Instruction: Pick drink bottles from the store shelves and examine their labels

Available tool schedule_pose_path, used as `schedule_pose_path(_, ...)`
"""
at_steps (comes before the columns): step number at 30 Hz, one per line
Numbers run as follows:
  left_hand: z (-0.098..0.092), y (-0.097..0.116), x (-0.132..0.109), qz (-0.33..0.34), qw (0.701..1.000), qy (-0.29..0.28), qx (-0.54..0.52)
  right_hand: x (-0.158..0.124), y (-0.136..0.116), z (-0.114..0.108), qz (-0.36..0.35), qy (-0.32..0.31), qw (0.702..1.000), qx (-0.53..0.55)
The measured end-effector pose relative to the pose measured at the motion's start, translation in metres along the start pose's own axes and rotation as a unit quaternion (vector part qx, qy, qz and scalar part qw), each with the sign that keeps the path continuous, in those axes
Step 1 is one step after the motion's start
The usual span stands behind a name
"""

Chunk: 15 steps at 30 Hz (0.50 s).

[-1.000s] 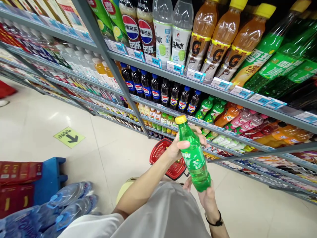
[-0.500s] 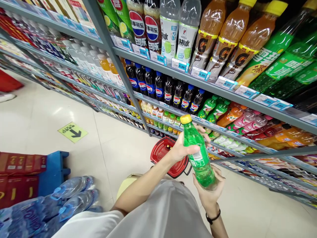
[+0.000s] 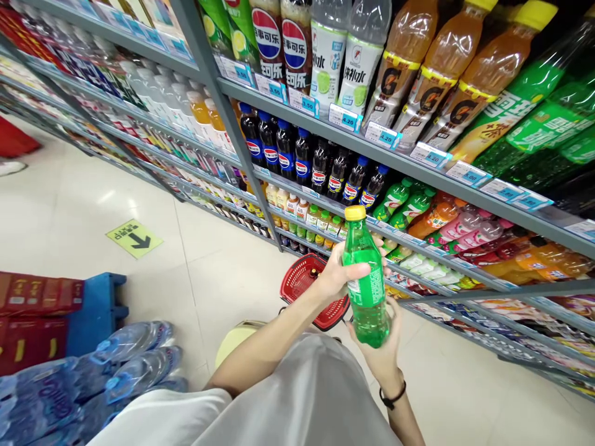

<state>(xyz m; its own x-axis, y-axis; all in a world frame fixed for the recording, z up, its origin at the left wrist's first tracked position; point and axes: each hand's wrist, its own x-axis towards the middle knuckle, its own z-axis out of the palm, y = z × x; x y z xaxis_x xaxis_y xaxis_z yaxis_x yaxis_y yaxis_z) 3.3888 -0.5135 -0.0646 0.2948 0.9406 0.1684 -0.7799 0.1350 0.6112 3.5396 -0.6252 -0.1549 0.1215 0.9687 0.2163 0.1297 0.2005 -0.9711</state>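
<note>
Bottle (image 3: 367,297), green, yellow-capped | left hand (image 3: 338,277) gripping upper body | right hand (image 3: 377,354) cupping base, seemingly closed

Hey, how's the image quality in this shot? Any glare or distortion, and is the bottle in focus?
In the head view, the shelf edges slant steeply and bow slightly, a wide-angle distortion; glare lies in soft patches on the floor tiles; the green bottle looks sharp, with no obvious motion blur.
</note>
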Motion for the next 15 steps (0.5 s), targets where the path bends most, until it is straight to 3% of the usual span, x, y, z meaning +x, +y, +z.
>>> schedule_pose_path(3, -0.003, 0.005, -0.001, 0.022, 1.000, 0.012, 0.008, -0.006, -0.010, 0.008, 0.119, -0.170, 0.970, 0.129)
schedule_pose_path(5, -0.008, 0.011, -0.002, 0.034, 0.999, 0.011, 0.018, -0.007, -0.016, 0.010, 0.144, -0.209, 0.947, 0.197)
schedule_pose_path(10, -0.020, 0.026, -0.006, 0.058, 0.997, -0.009, 0.046, 0.000, -0.019, 0.015, 0.154, -0.148, 0.960, 0.180)
schedule_pose_path(15, -0.033, 0.038, -0.010, 0.102, 0.992, -0.036, 0.069, 0.002, -0.002, 0.025, 0.129, -0.094, 0.981, 0.113)
